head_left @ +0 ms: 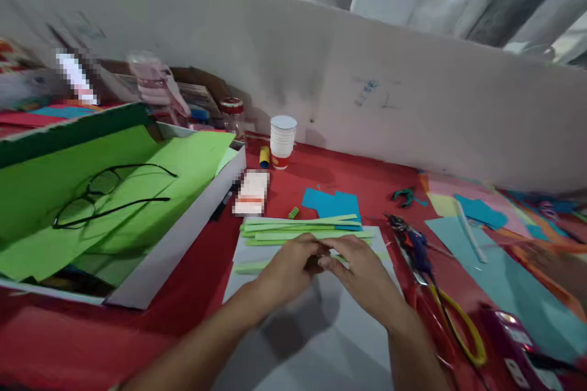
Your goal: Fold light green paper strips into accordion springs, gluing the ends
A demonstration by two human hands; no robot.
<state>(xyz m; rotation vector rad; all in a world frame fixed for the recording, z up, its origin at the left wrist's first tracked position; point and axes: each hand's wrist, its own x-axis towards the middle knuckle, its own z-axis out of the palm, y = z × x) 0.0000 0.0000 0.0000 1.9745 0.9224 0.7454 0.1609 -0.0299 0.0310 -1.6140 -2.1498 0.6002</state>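
Note:
My left hand [293,266] and my right hand [360,269] meet over a white sheet [316,348], fingertips touching. Both have curled, closed fingers around a pale green paper strip [250,267], whose ends show on either side of them. The fingers hide its middle and the exact grip. Just beyond the hands, several green paper strips [302,226] lie crosswise on the sheet's far end. A piece of blue paper [332,201] lies behind them, partly under the strips.
On the left stands an open box [183,238] with green paper and eyeglasses [87,201]. Stacked paper cups [283,140] stand near the wall. On the right lie scissors with yellow handles [463,317], a maroon device [518,342], light blue paper [513,281] and a white stick [470,232].

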